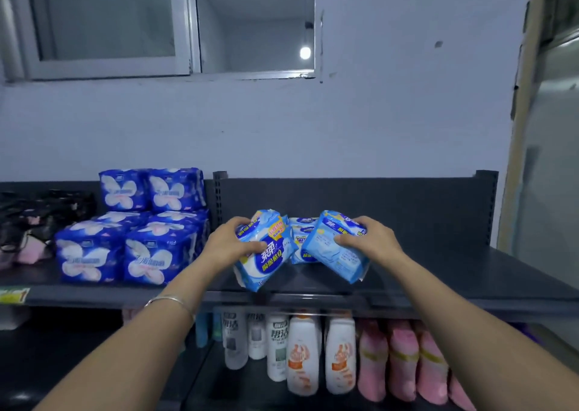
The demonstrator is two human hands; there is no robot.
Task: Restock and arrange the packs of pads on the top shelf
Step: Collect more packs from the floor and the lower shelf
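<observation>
My left hand (230,243) grips a light blue pack of pads (268,254), tilted, over the front of the dark top shelf (454,273). My right hand (368,240) grips a second light blue pack (336,251), also tilted, just to the right. Between and behind them a few more light blue packs (302,232) lie stacked on the shelf. Dark blue packs with a white butterfly print (134,238) are stacked in two layers on the left part of the shelf.
Dark and pink bundled goods (28,226) lie at the far left of the shelf. The shelf below carries white bottles (300,351) and pink packs (404,360). A dark back panel (376,204) rises behind the shelf; a window (163,25) sits above.
</observation>
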